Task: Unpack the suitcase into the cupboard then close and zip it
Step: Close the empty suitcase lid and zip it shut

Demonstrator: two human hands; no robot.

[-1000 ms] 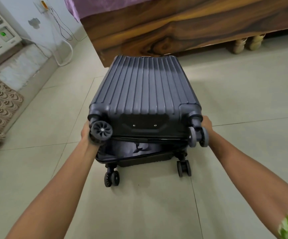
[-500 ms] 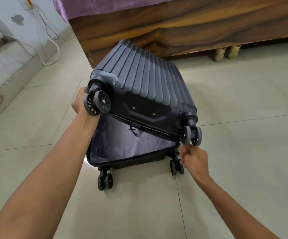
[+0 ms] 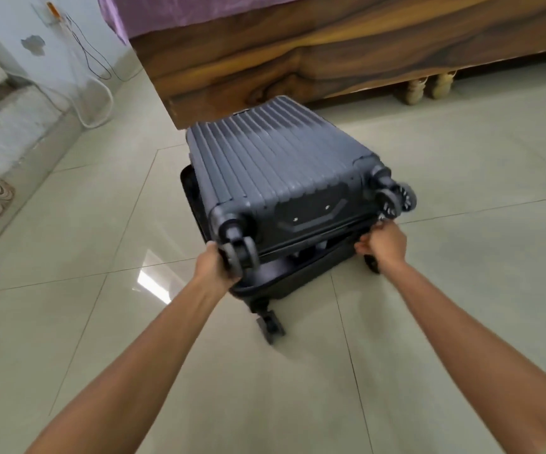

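Ribbed dark suitcase half-shut; left hand grips its wheeled corner, right hand pinches its rim.

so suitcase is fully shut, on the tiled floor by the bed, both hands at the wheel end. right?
Not quite: the head view shows the suitcase partly open, a gap between its halves. Left hand and right hand do grip its wheel end, on the tiled floor by the bed.

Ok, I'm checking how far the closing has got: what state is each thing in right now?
suitcase: lying on the floor, lid lowered but not shut, a gap open along the near edge, not zipped.
left hand: grip curled round the lid's near-left corner by the wheel.
right hand: fingers pinched at the near-right seam under the wheel; what it pinches is too small to tell.
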